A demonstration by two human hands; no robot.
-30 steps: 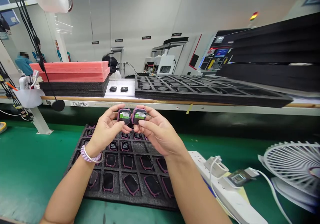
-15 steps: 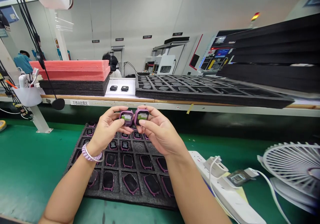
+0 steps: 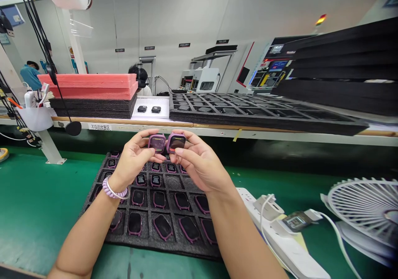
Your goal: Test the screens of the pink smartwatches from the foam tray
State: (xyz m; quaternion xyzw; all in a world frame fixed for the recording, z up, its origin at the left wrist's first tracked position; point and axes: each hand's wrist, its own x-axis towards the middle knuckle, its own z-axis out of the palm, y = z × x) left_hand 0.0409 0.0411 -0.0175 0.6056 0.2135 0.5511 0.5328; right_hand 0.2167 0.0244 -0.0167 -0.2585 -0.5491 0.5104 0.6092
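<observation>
Two purple-framed smartwatch bodies without straps are held up side by side above the tray. My left hand [image 3: 137, 152] is closed around the edges of the left smartwatch [image 3: 156, 143], thumb at its lower left corner. My right hand [image 3: 199, 158] grips the right smartwatch [image 3: 176, 142], with the thumb over the lower part of its screen. Both screens look dark with small coloured patches. Below lies a black foam tray [image 3: 146, 242] with several purple smartwatches in its compartments; some screens show white text, others are dark. A few compartments hold no watch.
On the right are a white power strip [image 3: 292, 250] with chargers and cables, and a white fan [image 3: 367, 208]. A shelf [image 3: 211, 130] runs behind my hands, bearing red foam blocks [image 3: 93, 86], two small black items and black foam trays [image 3: 248, 119]. Two people are in the background.
The screens of both held smartwatches have changed from green and white to mostly dark, with a red patch on the right one. My hands have hardly moved.
</observation>
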